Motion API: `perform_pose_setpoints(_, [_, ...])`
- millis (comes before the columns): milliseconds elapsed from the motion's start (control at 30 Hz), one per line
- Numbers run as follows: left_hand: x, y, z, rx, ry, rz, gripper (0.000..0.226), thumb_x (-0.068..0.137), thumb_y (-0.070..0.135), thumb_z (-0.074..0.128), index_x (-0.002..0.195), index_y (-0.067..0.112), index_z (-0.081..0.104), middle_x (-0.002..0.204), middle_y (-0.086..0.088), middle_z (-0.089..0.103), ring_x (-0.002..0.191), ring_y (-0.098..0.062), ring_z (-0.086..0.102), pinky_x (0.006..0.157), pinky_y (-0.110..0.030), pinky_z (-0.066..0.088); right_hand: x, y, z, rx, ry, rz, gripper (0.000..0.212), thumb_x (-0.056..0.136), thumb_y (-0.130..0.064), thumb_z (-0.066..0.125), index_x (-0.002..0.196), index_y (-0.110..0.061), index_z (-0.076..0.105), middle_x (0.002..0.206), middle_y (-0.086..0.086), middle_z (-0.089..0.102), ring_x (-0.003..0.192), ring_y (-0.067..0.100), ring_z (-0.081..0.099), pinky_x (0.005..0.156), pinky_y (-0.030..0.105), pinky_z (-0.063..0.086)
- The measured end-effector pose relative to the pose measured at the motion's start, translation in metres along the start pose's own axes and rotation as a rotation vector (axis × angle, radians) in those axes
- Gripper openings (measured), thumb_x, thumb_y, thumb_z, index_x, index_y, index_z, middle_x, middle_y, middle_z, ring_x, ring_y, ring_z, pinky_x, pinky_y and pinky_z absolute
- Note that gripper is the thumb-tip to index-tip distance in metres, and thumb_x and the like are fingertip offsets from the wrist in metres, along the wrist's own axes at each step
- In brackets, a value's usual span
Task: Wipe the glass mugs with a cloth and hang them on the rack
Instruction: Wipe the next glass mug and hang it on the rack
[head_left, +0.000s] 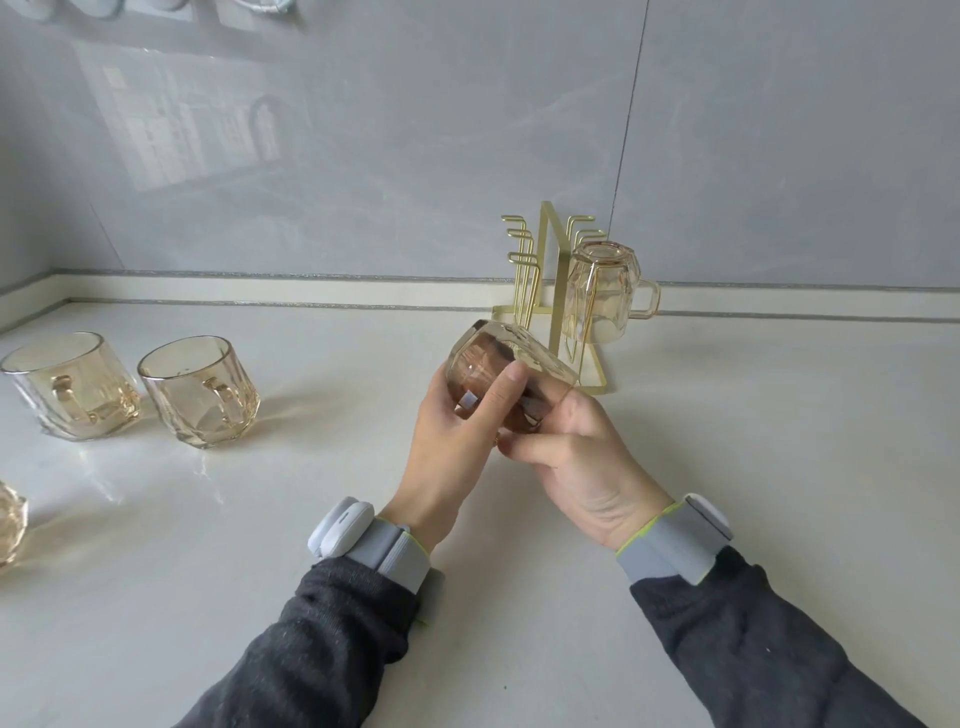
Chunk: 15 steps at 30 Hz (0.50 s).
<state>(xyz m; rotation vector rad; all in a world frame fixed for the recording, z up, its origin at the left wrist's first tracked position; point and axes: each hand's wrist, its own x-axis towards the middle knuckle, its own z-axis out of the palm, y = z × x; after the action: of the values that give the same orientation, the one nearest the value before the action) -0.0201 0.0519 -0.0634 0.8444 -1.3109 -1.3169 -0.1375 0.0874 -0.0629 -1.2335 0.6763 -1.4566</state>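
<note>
Both hands held one amber mug (498, 374) tilted above the counter (311, 519), just in front of the gold rack (550, 270). The left hand (457, 441) wrapped its side, thumb across the glass; the right hand (576, 457) gripped the lower end. A hung mug (602, 296) sat upside down on the rack's right side, handle pointing right. Well off left stood an outer mug (72, 387) and an inner mug (200, 397), both upright. An edge mug (9, 522) was cut off by the frame.

Single head-worn view looks forward and down, close over the counter (260, 519), toward the wall (415, 156), edges apparently distorted.
</note>
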Motion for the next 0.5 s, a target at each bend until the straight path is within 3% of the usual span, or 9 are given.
perform_pose_setpoints(133, [0.0, 0.0, -0.002, -0.013, -0.008, 0.023, 0.061, 0.071, 0.054, 0.081, 0.113, 0.013, 0.064, 0.092, 0.001, 0.072, 0.093, -0.019, 0.071, 0.095, -0.059, 0.058, 0.0, -0.006, -0.001, 0.06, -0.052, 0.019, 0.06, 0.076, 0.027, 0.045, 0.131, 0.004, 0.057, 0.123, 0.019, 0.067, 0.118, 0.027, 0.062, 0.096, 0.03, 0.052])
perform_pose_setpoints(267, [0.0, 0.0, -0.003, 0.001, -0.034, 0.051, 0.064, 0.073, 0.055, 0.08, 0.119, 0.014, 0.064, 0.104, -0.005, 0.075, 0.106, -0.027, 0.072, 0.101, -0.055, 0.056, -0.001, -0.014, -0.002, 0.225, -0.131, 0.02, 0.062, 0.08, 0.017, 0.047, 0.139, -0.001, 0.053, 0.138, 0.024, 0.056, 0.13, 0.034, 0.053, 0.114, 0.041, 0.039])
perform_pose_setpoints(500, [-0.001, 0.002, -0.002, -0.064, -0.099, 0.069, 0.069, 0.074, 0.052, 0.075, 0.127, 0.011, 0.061, 0.116, -0.016, 0.073, 0.101, -0.02, 0.072, 0.091, -0.041, 0.061, -0.001, -0.02, -0.002, 0.416, -0.171, 0.038, 0.059, 0.085, -0.007, 0.07, 0.141, -0.001, 0.054, 0.144, 0.02, 0.055, 0.139, 0.037, 0.045, 0.12, 0.042, 0.033])
